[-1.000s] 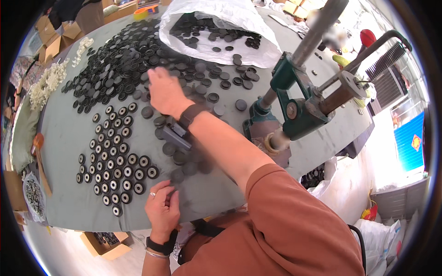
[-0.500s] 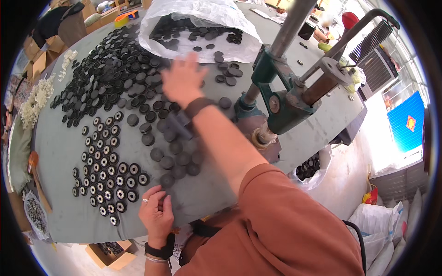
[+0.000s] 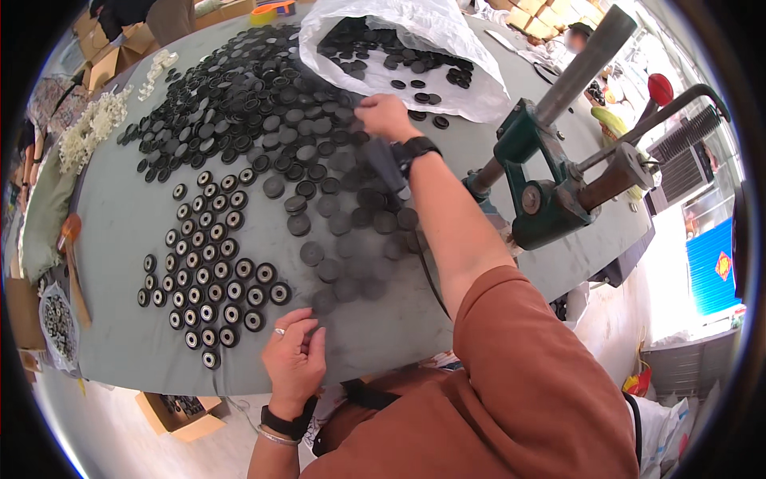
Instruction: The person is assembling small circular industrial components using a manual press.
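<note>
My right hand (image 3: 387,117) reaches to the right edge of a pile of black round caps (image 3: 263,112), close below the mouth of a white plastic bag (image 3: 487,88). Its fingers are bent and pressed together; whether a cap is inside them is hidden. Near the table's front edge, my left hand (image 3: 294,355) rests with fingers loosely curled and thumb apart, nothing visible in it. Just beyond its fingertips lie loose, partly smeared black caps (image 3: 311,254). Left of these, black rings with metal bearing-like centres (image 3: 209,253) stand in slanting rows on the grey table (image 3: 120,319).
A green hand press (image 3: 531,180) with a long lever stands right of my right arm. A wooden-handled tool (image 3: 76,271) and a bag of small parts (image 3: 57,327) lie at the left edge. Below the table is an open carton (image 3: 179,415). Another person (image 3: 576,40) sits far back.
My right hand has gone from spread over the pile to fingers drawn together at the pile's right edge. My left hand keeps its curl. The whole view has shifted.
</note>
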Tool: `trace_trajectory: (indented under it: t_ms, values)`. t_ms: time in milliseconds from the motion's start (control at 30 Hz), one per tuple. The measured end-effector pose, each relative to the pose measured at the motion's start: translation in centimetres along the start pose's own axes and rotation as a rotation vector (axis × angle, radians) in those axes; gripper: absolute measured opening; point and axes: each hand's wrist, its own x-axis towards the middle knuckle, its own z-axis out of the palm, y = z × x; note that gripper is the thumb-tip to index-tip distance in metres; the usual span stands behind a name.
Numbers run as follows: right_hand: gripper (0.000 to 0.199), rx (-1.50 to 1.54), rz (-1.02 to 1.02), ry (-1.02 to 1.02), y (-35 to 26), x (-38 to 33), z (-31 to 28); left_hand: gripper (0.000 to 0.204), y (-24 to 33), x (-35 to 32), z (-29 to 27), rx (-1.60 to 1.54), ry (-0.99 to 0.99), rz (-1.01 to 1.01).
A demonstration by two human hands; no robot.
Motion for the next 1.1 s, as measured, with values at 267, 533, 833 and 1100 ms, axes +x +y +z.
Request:
trace_trajectory:
  t_ms: [267,533,833,1100]
  values:
    - [0.033,1.364,0.121,-0.242,-3.6,-2.3,-2.6,0.013,0.0,0.0,-0.2,-0.002,0.003,-0.02]
    - [0.026,0.719,0.126,0.015,-4.0,-2.5,-2.6,0.013,0.2,0.0,-0.2,0.046,0.009,0.016]
    - [0.023,0.484,0.111,0.217,-2.1,-1.1,-2.1,0.012,0.3,0.0,-0.2,0.044,0.002,0.006]
    - [0.023,-0.13,-0.067,0.269,-1.2,-2.5,-1.3,0.012,0.2,0.0,-0.2,0.046,0.019,0.005]
